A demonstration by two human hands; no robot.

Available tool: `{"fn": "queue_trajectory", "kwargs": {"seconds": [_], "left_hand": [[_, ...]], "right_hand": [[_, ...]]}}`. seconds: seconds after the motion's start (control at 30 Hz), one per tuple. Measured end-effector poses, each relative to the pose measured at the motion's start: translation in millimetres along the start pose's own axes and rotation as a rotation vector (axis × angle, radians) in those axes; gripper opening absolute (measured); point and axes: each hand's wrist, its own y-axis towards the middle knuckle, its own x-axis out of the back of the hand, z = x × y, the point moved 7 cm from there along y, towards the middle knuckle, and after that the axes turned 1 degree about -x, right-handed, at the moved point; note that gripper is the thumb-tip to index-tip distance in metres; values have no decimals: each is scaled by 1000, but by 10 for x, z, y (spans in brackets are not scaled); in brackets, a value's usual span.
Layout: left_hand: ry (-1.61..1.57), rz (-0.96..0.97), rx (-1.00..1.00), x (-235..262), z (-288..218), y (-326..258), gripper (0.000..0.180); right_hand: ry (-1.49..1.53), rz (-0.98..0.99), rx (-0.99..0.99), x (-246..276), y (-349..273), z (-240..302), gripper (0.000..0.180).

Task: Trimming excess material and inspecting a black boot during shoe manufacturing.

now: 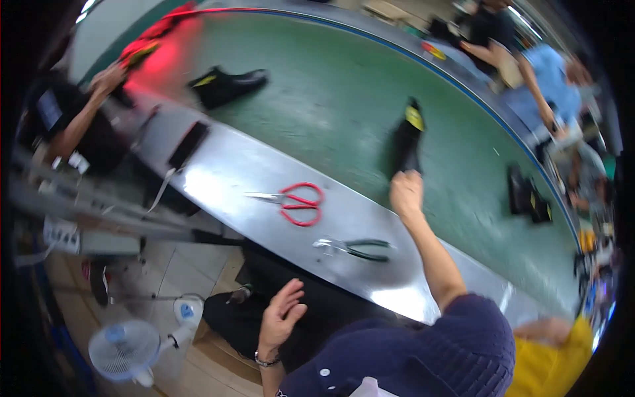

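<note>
My right arm stretches over the metal ledge, and my right hand point(407, 192) is closed at the near end of a black shoe point(408, 142) on the green surface. A yellow patch shows on the shoe's far end. Below the ledge, over my lap, my left hand point(282, 316) holds nothing, its fingers apart. Red-handled scissors point(302, 204) lie on the ledge, pointing left. To their right rest pliers point(357, 249) with dark green handles.
Another black shoe point(228, 85) lies far left on the green surface point(317, 92); more dark shoes point(528, 195) stand at right. A dark flat object point(190, 145) sits on the metal ledge point(228, 175). A fan point(124, 351) stands lower left. Co-workers are at left, far right and beside me.
</note>
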Motion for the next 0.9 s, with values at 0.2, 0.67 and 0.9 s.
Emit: {"fn": "queue_trajectory", "kwargs": {"seconds": [0.2,0.67,0.9], "left_hand": [[71,15,63,19,235,-165,58],[-120,-120,195,352,249,-254,56],[-243,-152,200,526,39,-186,55]], "right_hand": [[529,-11,105,728,391,825,18],[1169,-221,517,986,2972,4390,57],[1235,-166,475,822,3174,4939,53]]}}
